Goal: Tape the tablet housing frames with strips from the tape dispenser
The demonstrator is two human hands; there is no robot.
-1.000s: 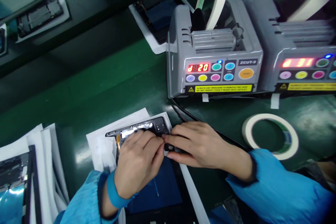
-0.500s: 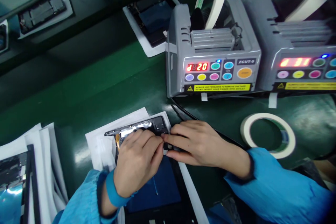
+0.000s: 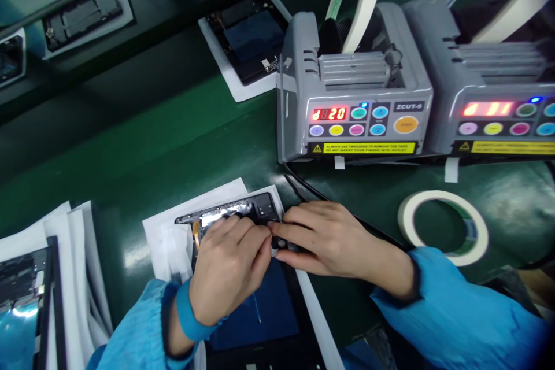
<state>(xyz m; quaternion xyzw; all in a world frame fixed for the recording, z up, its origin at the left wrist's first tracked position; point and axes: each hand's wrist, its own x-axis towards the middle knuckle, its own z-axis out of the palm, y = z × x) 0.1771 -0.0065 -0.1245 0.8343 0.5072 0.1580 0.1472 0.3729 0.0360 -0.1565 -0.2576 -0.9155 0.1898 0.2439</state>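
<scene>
An opened tablet-like device [image 3: 255,315] with a black frame and blue inner panel lies on white sheets [image 3: 160,237]. Over its upper part is my left hand [image 3: 232,266], with a blue band at the wrist, fingers curled and fingertips pressed together. My right hand [image 3: 327,237] comes in from the right, its fingers bent and pinched against the left fingertips at the device's upper right edge. Whatever lies between the fingertips is too small and hidden to name. A dark pointed tool [image 3: 295,188] lies just above my right hand.
Two grey tape dispensers [image 3: 359,84] stand at the back right, with a tape roll [image 3: 407,219] in front. More opened devices on white sheets lie at the left [image 3: 21,283] and back [image 3: 254,34]. A black cable [image 3: 312,186] runs behind my right hand.
The view has shifted slightly, and the device on its sheet left of the dispenser has moved a little on the back surface. My hands keep nearly the same pose.
</scene>
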